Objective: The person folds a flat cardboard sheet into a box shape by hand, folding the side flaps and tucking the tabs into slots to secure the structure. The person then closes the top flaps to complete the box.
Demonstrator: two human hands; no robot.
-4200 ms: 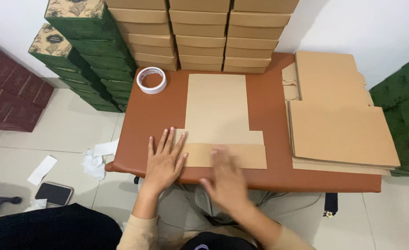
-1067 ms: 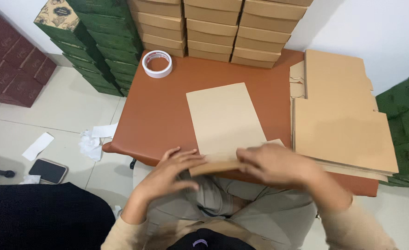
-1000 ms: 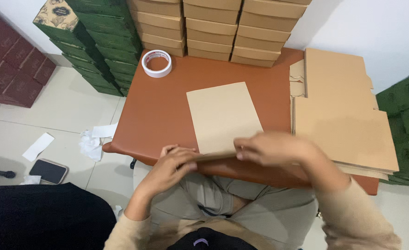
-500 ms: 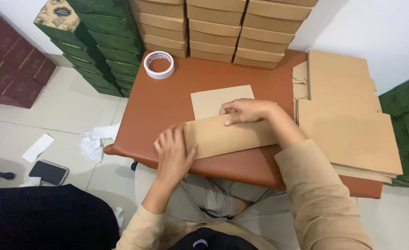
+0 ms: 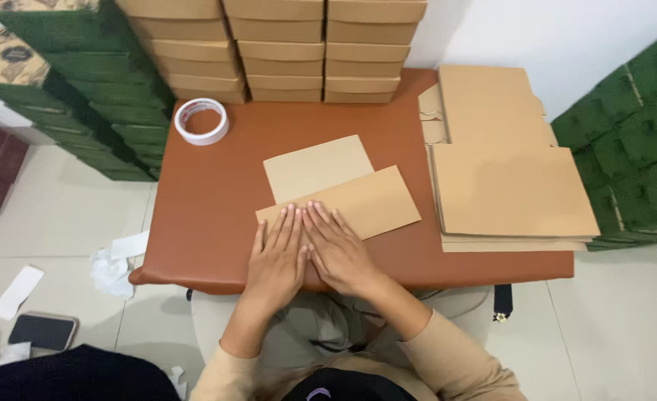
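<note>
1. At the far left we see stacked dark green boxes with patterned tops, standing on the floor beside the counter, which is covered in reddish-brown material.
2. On the floor at lower left lie white paper scraps and a dark flat device.
3. A white tape roll lies flat on the counter's far left part, well apart from our hands.
4. Closed tan cardboard boxes stand in three stacks along the counter's back edge; what they hold cannot be seen.
5. The folded cardboard sheet lies flat near the counter's front edge, plain tan, one long flap folded over the rest and lying slightly askew.
6. Our left hand lies palm down on the flap's near left end, grip wide and flat, fingers together, holding nothing.
7. Our right hand lies just beside it, touching it, likewise flat with fingers spread on the flap.
8. To the right, a pile of flat cardboard blanks lies on the counter, overhanging its right edge.
9. More green boxes stand at far right.
</note>
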